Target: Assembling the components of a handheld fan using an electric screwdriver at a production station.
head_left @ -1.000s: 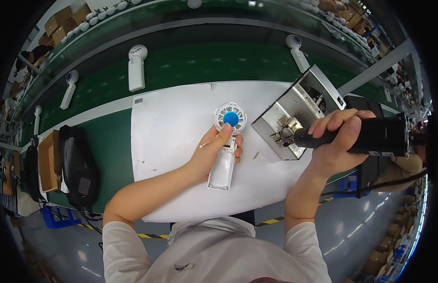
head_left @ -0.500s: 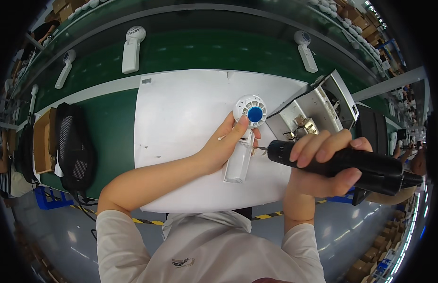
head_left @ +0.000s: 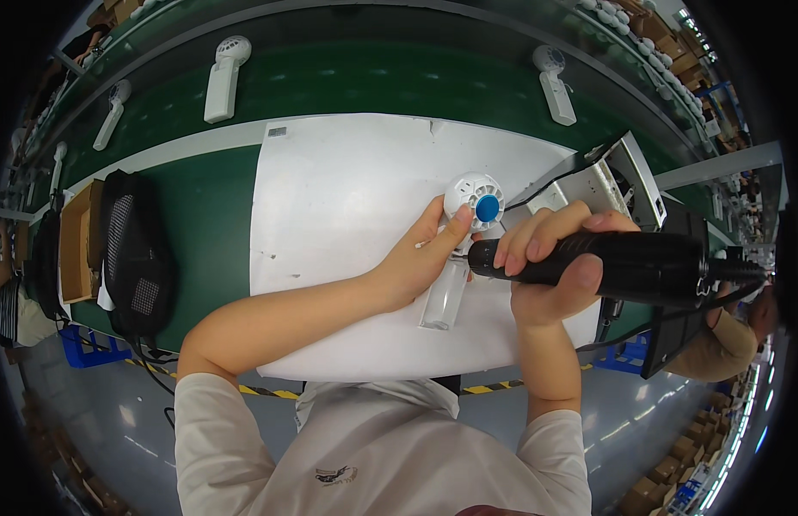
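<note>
A white hand-held fan (head_left: 473, 200) with a blue hub lies on the white mat (head_left: 347, 181), its handle pointing toward me. My left hand (head_left: 420, 258) grips the fan at the neck, just below the round head. My right hand (head_left: 554, 258) is wrapped around a black electric screwdriver (head_left: 623, 265), held level with its tip at the fan's neck beside my left thumb. The bit itself is hidden by my fingers.
A metal parts tray (head_left: 618, 176) stands at the mat's right edge. Several more white fans (head_left: 223, 73) lie on the green conveyor belt (head_left: 373, 82) behind. A black bag (head_left: 132, 249) and a cardboard box (head_left: 75, 241) sit at the left. Another person's arm (head_left: 726, 344) shows at right.
My right hand has brought the screwdriver from the parts tray leftward to the fan's neck. My left hand has stayed on the fan.
</note>
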Demonstrator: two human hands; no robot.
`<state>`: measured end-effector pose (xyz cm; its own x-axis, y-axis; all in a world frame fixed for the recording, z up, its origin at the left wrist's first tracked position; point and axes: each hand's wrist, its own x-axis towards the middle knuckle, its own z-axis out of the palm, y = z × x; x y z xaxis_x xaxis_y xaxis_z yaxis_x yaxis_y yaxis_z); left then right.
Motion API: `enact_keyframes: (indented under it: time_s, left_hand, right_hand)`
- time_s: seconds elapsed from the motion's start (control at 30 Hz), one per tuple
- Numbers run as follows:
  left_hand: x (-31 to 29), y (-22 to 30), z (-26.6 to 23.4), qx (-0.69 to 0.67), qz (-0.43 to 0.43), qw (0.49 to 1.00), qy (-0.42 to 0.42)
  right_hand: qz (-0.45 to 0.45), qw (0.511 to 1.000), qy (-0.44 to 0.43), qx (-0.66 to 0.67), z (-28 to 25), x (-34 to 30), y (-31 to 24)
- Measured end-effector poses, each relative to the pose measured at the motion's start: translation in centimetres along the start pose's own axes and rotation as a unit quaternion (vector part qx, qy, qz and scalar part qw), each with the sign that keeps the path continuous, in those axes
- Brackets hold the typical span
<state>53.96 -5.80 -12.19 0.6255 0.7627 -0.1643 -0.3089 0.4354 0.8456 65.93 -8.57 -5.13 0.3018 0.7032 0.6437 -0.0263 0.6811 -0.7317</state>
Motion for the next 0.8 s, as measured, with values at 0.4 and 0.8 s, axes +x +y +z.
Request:
enact_keyframes:
  time_s: [0.4, 0.8]
  left_hand:
    - [0.4, 0.2, -0.6, -0.039, -0.071, 0.996, -0.026]
    - [-1.6, 1.6, -2.2, -0.066, -0.094, 0.992, -0.043]
  right_hand:
    - [-0.014, 0.997, -0.012, 0.068, -1.6, 2.2, -1.7]
    - [0.0, 0.999, 0.037, 0.003, -1.4, 1.3, -4.0]
